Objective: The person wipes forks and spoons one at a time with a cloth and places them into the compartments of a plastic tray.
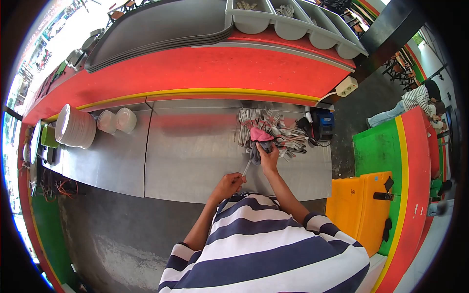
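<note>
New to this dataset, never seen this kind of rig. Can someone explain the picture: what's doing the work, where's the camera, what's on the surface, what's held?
No machine here: a person works with two bare hands. The single picture comes from a camera worn on their head, looking forward and down; its wide lens bends straight edges.

On the shiny stainless-steel counter lie a spread pile of silver-coloured metal forks and spoons, a tall stack of round white plates and, near the plates, pale round bowls.

The left hand grips one end of a thin silver-coloured utensil. The right hand holds a bunched pink and dark grey cloth. The utensil's far end is hidden around the cloth, so its type can't be told.
</note>
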Demonstrator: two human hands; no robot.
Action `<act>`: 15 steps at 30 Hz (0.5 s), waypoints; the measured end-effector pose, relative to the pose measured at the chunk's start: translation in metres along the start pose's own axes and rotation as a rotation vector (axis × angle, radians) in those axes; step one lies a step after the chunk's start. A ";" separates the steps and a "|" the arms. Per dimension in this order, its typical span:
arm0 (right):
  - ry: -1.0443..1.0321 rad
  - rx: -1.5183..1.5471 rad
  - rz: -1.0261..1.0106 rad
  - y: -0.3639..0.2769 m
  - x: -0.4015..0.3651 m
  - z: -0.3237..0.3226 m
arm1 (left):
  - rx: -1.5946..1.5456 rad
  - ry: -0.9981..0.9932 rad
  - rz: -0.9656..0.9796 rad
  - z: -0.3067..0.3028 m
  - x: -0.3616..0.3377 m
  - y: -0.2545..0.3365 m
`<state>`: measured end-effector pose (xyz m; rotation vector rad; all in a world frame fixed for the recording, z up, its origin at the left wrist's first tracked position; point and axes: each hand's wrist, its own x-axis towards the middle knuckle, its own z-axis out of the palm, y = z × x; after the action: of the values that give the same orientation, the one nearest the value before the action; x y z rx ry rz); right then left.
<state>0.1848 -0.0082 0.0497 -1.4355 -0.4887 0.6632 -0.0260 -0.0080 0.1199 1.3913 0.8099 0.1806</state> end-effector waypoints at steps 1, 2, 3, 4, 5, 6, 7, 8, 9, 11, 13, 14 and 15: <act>0.092 0.007 0.006 -0.001 0.005 0.000 | 0.019 0.003 -0.002 0.000 0.000 -0.002; 0.184 0.014 0.013 -0.004 0.011 -0.003 | 0.037 0.007 -0.004 0.001 -0.001 -0.004; 0.274 0.022 0.020 -0.006 0.019 -0.006 | 0.015 0.034 -0.015 0.003 -0.002 -0.006; 0.283 0.101 0.022 -0.010 0.029 -0.012 | -0.007 0.062 -0.026 0.007 -0.003 -0.009; 0.237 0.188 0.080 -0.014 0.034 -0.020 | -0.027 0.091 -0.037 0.010 -0.005 -0.011; 0.192 0.277 0.138 -0.019 0.037 -0.027 | -0.096 0.147 -0.011 0.013 -0.006 -0.015; 0.147 0.366 0.193 -0.022 0.040 -0.034 | -0.166 0.200 0.015 0.016 -0.005 -0.018; -0.007 0.383 0.230 -0.021 0.039 -0.043 | -0.236 0.250 0.043 0.018 -0.003 -0.021; -0.066 0.408 0.267 -0.025 0.030 -0.044 | -0.337 0.239 0.057 0.017 0.002 -0.024; -0.191 0.450 0.337 -0.046 0.005 -0.039 | -0.544 0.214 0.088 0.016 0.013 -0.026; -0.441 0.404 0.461 -0.052 -0.022 -0.036 | -0.702 0.095 0.051 0.014 0.019 -0.015; -0.542 0.359 0.513 -0.046 -0.036 -0.034 | -0.779 0.035 0.030 0.013 0.021 -0.010; -0.640 0.313 0.565 -0.041 -0.048 -0.031 | -0.781 0.016 -0.007 0.014 0.024 -0.016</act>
<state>0.1759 -0.0642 0.0915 -1.0376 -0.4380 1.6049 -0.0057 -0.0090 0.0949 0.6496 0.6513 0.4497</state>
